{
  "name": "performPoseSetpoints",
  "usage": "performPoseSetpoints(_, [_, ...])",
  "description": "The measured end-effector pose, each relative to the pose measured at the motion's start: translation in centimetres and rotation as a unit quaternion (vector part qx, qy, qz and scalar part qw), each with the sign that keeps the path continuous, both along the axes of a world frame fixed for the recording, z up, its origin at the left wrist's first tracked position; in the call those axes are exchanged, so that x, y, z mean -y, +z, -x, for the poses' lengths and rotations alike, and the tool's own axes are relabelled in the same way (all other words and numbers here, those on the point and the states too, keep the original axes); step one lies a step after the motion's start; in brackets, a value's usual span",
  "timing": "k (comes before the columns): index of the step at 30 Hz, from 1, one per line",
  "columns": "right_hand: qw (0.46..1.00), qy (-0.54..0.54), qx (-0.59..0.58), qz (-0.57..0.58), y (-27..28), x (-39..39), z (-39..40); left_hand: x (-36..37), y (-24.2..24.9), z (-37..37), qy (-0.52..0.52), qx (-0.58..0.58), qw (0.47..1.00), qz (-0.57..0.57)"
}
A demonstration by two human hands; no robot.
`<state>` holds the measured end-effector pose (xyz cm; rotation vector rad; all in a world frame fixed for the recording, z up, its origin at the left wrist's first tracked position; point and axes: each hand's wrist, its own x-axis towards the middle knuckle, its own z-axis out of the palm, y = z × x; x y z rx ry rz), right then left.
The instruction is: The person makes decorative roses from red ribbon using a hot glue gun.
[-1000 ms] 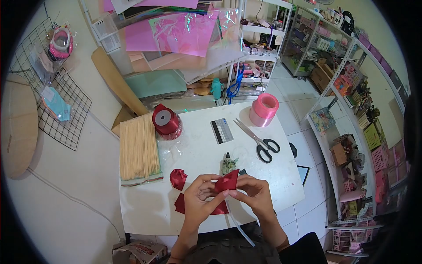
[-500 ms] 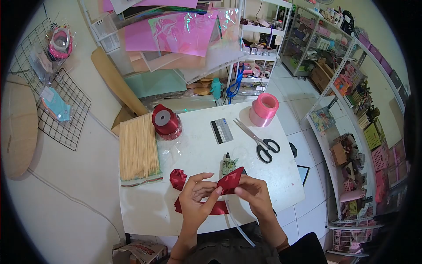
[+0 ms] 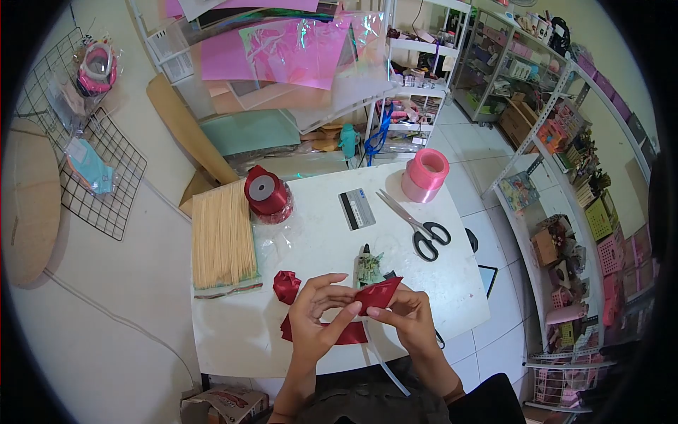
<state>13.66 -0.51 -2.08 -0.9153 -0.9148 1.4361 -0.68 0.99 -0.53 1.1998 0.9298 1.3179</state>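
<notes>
Folded red ribbon [image 3: 378,294] has tipped rightward, pinched by the fingers [image 3: 344,319] of the left hand [image 3: 313,325] and right hand [image 3: 415,324].

Bright soft light, glare on pink film [image 3: 311,53], dark fisheye corners.

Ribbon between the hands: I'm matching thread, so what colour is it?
The ribbon is deep red, clearest in the head view.
</notes>
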Motion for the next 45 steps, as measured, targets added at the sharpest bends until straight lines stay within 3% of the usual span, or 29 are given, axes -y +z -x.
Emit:
performPoseSetpoints(10, [0.999, 0.027, 0.01, 0.012, 0.1, 0.2, 0.2, -0.3, -0.1, -0.7, -0.014, 0.036, 0.999, 0.021])
performPoseSetpoints(15, [0.987, 0.107, 0.1, -0.057, 0.0, 0.5, -0.8, -0.7, -0.4, -0.7, 0.055, 0.045, 0.997, 0.03])
performPoseSetpoints(18, [0.987, 0.111, 0.074, -0.09, -0.6, 0.3, -2.4, -1.0, -0.8, -0.2, 0.023, 0.104, 0.992, 0.071])
performPoseSetpoints(19, [0.991, 0.068, 0.062, -0.099, 0.1, 0.2, -2.6, -1.1, -0.6, 0.2, 0.024, 0.104, 0.992, 0.071])
performPoseSetpoints(21, [0.981, 0.032, 0.076, -0.176, 0.6, -0.2, -3.5, -1.4, -0.1, 1.1, -0.169, 0.191, 0.951, 0.173])
performPoseSetpoints(22, [0.967, 0.037, 0.095, -0.232, 0.5, -0.4, -4.1, -1.5, 0.0, 1.2, -0.169, 0.192, 0.951, 0.173])
performPoseSetpoints(23, [0.967, 0.037, 0.096, -0.233, 0.8, -0.5, -4.4, -1.6, 0.0, 1.3, -0.254, 0.201, 0.927, 0.187])
performPoseSetpoints(25, [0.947, 0.104, 0.136, -0.272, 1.5, -0.5, -4.7, -1.9, 0.0, 1.7, -0.399, 0.225, 0.859, 0.228])
performPoseSetpoints(35, [0.914, 0.108, 0.146, -0.362, 1.6, -0.2, -3.7, -3.1, -2.2, 1.2, -0.523, 0.201, 0.806, 0.192])
performPoseSetpoints(36, [0.907, 0.092, 0.165, -0.377, 1.6, -0.1, -3.6, -2.9, -1.9, 1.2, -0.523, 0.2, 0.806, 0.191])
performPoseSetpoints(38, [0.903, 0.05, 0.195, -0.381, 1.9, 0.6, -3.2, -2.2, -1.1, 0.7, -0.375, 0.35, 0.809, 0.286])
performPoseSetpoints(39, [0.863, -0.029, 0.27, -0.427, 2.0, 0.7, -3.0, -1.9, -2.3, 0.4, -0.318, 0.454, 0.781, 0.287])
performPoseSetpoints(40, [0.809, -0.109, 0.341, -0.466, 2.0, 0.7, -2.9, -1.3, -2.3, 0.0, -0.32, 0.454, 0.781, 0.284])
performPoseSetpoints(41, [0.767, -0.139, 0.382, -0.495, 1.9, 0.7, -2.7, -0.4, -1.8, -0.4, -0.242, 0.417, 0.85, 0.211])
performPoseSetpoints(42, [0.767, -0.141, 0.383, -0.496, 1.7, 0.7, -2.7, 0.3, -1.0, -0.8, -0.16, 0.373, 0.904, 0.135])
performPoseSetpoints(44, [0.688, -0.16, 0.457, -0.54, 1.4, 0.8, -2.6, 1.0, 0.0, -1.3, -0.112, 0.326, 0.93, 0.123])
performPoseSetpoints(45, [0.664, -0.14, 0.485, -0.552, 1.7, 0.8, -2.6, 1.2, -0.1, -1.3, -0.062, 0.25, 0.96, 0.11])
